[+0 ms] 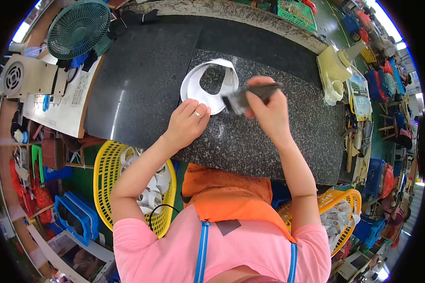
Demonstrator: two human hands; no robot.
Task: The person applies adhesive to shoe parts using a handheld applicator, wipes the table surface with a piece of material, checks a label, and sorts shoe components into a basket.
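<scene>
A white shoe upper (192,87), curved into a loop, lies on the speckled dark stone slab (264,137). My left hand (190,121) is closed on its near left edge, with the fingertips pressed down against the slab. My right hand (269,106) grips a dark, blocky hammer-like tool (238,101), blurred by motion. The tool's head points left, close to the right side of the upper. I cannot tell whether it touches the upper.
A yellow basket (99,177) of white pieces stands below my left arm, another yellow basket (355,200) by my right elbow. A green fan (79,30) and a beige machine (26,76) are at the left. A pale yellow container (334,66) sits at the slab's right.
</scene>
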